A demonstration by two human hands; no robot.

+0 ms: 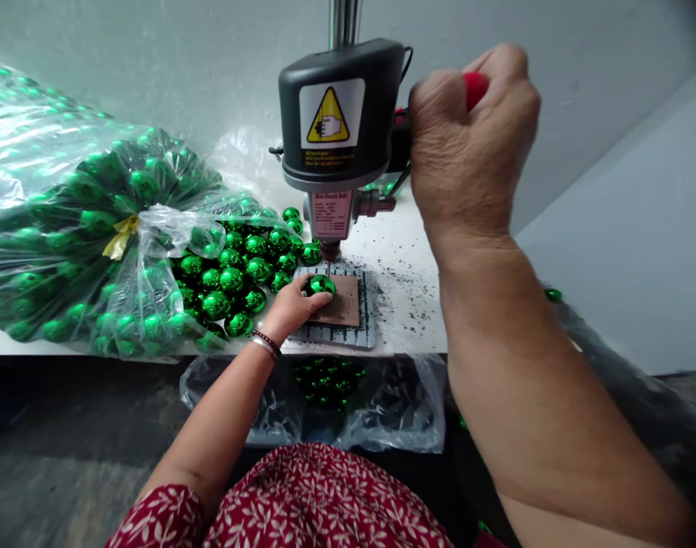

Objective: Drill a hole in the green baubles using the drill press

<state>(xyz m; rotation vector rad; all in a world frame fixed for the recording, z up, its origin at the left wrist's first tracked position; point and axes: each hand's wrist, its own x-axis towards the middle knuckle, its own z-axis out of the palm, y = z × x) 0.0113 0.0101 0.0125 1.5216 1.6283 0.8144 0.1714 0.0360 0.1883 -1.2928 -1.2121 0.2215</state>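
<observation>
A shiny green ball (323, 286) is held by my left hand (295, 306) on a brown board (348, 301), right under the tip of a black bench drill (340, 114). The board lies on the drill's grey slotted base (368, 335). My right hand (474, 137) is raised at the drill's right side, its fingers wrapped round a red-ended lever (476, 90). Whether the drill bit touches the ball is too small to tell.
Many green balls (231, 279) lie loose left of the drill, beside a large tied clear bag (85, 228) full of them. Dark shavings dot the white table (422, 335). Below its front edge sits a plastic-lined container (394, 426) holding more green balls.
</observation>
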